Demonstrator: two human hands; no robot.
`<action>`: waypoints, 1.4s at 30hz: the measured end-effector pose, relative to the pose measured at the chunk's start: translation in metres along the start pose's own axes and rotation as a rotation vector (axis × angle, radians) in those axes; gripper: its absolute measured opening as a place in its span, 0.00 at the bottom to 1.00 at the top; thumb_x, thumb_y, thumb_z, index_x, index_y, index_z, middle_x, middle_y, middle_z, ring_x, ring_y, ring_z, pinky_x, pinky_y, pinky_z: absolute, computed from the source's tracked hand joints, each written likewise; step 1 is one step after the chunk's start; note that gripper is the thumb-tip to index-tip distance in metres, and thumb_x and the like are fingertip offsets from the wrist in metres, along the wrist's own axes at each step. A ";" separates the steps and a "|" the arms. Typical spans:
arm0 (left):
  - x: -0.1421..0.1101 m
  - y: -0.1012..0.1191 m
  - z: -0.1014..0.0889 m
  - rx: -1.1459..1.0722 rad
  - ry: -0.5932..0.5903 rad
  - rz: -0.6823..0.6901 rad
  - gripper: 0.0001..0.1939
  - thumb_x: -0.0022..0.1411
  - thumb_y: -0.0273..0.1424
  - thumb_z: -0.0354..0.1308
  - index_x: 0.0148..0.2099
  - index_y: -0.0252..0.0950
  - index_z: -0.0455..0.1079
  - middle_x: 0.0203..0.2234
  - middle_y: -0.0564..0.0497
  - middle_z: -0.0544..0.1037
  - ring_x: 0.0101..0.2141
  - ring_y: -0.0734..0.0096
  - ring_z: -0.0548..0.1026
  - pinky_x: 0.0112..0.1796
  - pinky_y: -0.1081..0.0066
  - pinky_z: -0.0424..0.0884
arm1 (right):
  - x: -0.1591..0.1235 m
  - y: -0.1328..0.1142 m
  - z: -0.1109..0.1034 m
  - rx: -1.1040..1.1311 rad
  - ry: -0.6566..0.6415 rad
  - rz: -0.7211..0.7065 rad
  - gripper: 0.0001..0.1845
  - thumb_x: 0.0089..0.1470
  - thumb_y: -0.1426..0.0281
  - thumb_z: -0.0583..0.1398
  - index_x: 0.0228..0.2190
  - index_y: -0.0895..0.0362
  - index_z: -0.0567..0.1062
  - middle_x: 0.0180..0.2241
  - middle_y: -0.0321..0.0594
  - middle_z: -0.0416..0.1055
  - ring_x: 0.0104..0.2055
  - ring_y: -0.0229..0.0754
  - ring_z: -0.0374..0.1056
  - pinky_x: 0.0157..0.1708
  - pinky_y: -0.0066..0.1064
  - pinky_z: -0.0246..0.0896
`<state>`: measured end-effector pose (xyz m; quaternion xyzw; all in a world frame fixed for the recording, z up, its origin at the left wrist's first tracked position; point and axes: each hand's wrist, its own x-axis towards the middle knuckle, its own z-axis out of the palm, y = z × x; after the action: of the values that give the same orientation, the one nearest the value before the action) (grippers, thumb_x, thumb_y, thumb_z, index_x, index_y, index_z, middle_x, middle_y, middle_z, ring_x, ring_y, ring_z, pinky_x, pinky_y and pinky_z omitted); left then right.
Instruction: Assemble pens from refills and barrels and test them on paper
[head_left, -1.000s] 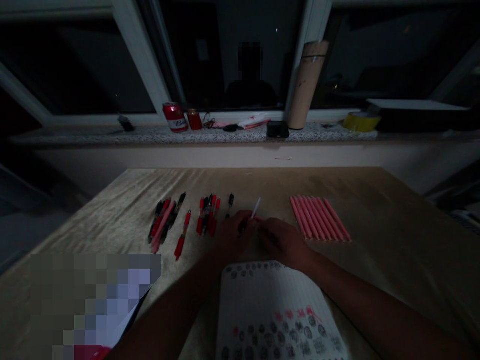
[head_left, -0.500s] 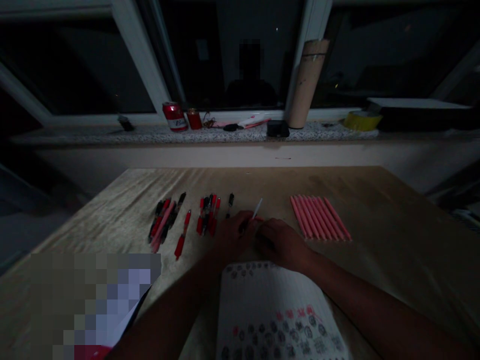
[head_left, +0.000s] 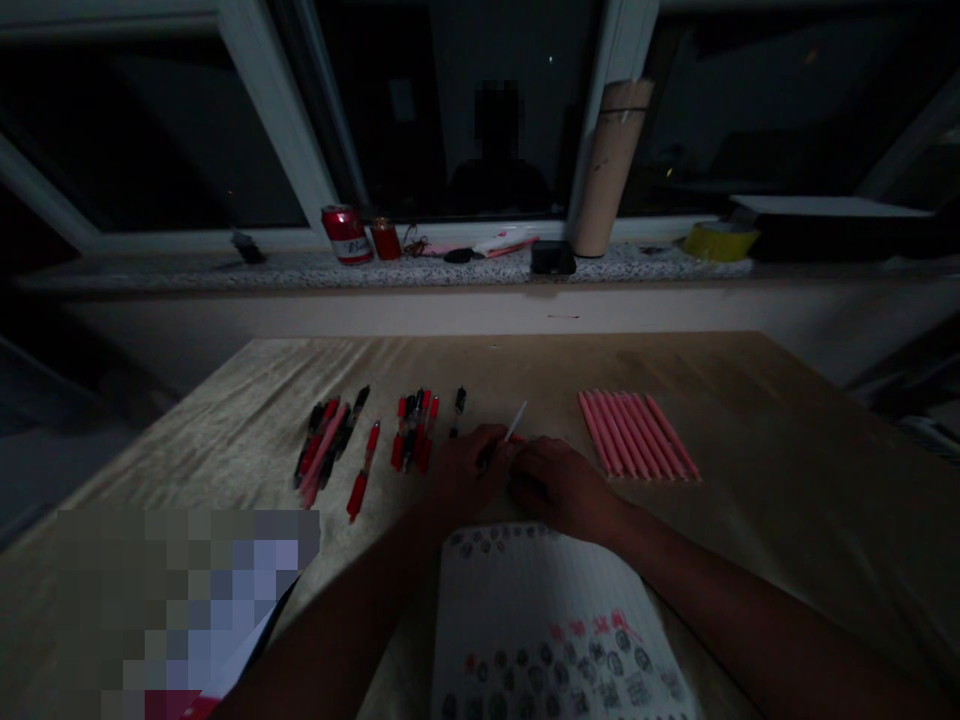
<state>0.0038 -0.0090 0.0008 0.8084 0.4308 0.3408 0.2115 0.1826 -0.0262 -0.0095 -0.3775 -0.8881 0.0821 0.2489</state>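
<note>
Dark windows stand behind the tan table. From left to right, I see a mixed pile of pens, one red pen, red and black pens and a black pen. Next, the left hand pinches a thin white stick. It looks straight; its long way runs up the table, leaning right. The right hand is just beside; I can't tell if its fingers grip. Last come pink sticks in a row
</note>
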 end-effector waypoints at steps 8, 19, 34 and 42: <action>0.001 0.000 0.000 -0.009 -0.020 -0.008 0.15 0.64 0.37 0.46 0.46 0.36 0.69 0.34 0.50 0.77 0.31 0.73 0.74 0.36 0.73 0.68 | 0.000 0.001 0.001 0.006 -0.010 0.001 0.08 0.55 0.71 0.55 0.35 0.59 0.73 0.36 0.46 0.71 0.39 0.44 0.64 0.40 0.36 0.57; 0.001 -0.001 0.001 0.008 -0.018 -0.009 0.14 0.64 0.35 0.47 0.46 0.36 0.69 0.33 0.51 0.78 0.30 0.74 0.74 0.34 0.74 0.67 | 0.000 0.001 0.000 -0.009 -0.019 0.013 0.08 0.56 0.70 0.54 0.35 0.59 0.73 0.34 0.44 0.70 0.37 0.43 0.63 0.39 0.34 0.56; 0.001 -0.002 0.001 -0.006 -0.028 -0.003 0.15 0.64 0.37 0.47 0.46 0.36 0.69 0.32 0.51 0.78 0.30 0.73 0.74 0.34 0.73 0.68 | 0.000 0.002 0.002 0.022 -0.001 0.016 0.08 0.55 0.70 0.55 0.36 0.58 0.73 0.36 0.45 0.71 0.38 0.43 0.64 0.40 0.35 0.56; 0.001 -0.005 0.002 0.014 -0.030 -0.005 0.15 0.64 0.36 0.47 0.46 0.37 0.69 0.31 0.51 0.77 0.29 0.73 0.74 0.33 0.73 0.68 | 0.001 0.003 0.002 0.024 -0.005 0.018 0.08 0.55 0.71 0.55 0.35 0.59 0.73 0.35 0.44 0.71 0.38 0.43 0.64 0.39 0.35 0.56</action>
<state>0.0026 -0.0058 -0.0038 0.8139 0.4320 0.3248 0.2131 0.1827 -0.0236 -0.0117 -0.3824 -0.8843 0.0959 0.2502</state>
